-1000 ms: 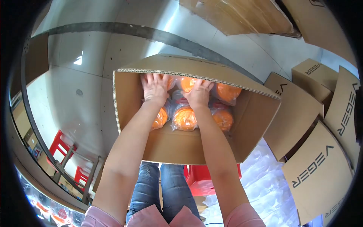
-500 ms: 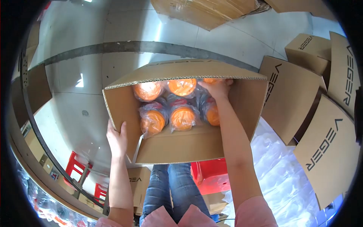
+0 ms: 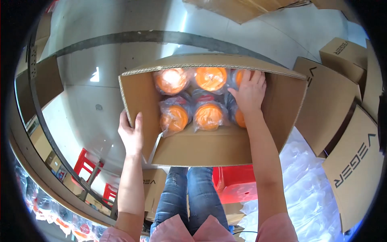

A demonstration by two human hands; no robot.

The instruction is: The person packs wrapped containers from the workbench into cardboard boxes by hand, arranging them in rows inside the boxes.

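Note:
A large open cardboard box (image 3: 189, 151) holds several plastic-wrapped items with orange round tops, in two rows; one of them (image 3: 208, 116) lies in the middle of the near row. My left hand (image 3: 131, 131) grips the box's left wall, thumb inside and fingers outside. Inside the box, my right hand (image 3: 250, 90) rests with spread fingers on the wrapped item at the right end of the far row (image 3: 238, 77), covering part of it. Its wrist partly hides the item at the right of the near row (image 3: 240, 118).
Cardboard boxes marked VEGER (image 3: 354, 161) stand on the right, beside translucent plastic wrapping (image 3: 306, 189). A red stool (image 3: 238, 183) is below the box. Red chairs (image 3: 85, 163) and a metal frame are at the left. Another carton (image 3: 238, 8) lies at the top.
My left hand has come out of the box's inside and taken hold of its left wall. My right hand has moved right, from the middle item to the right-end one.

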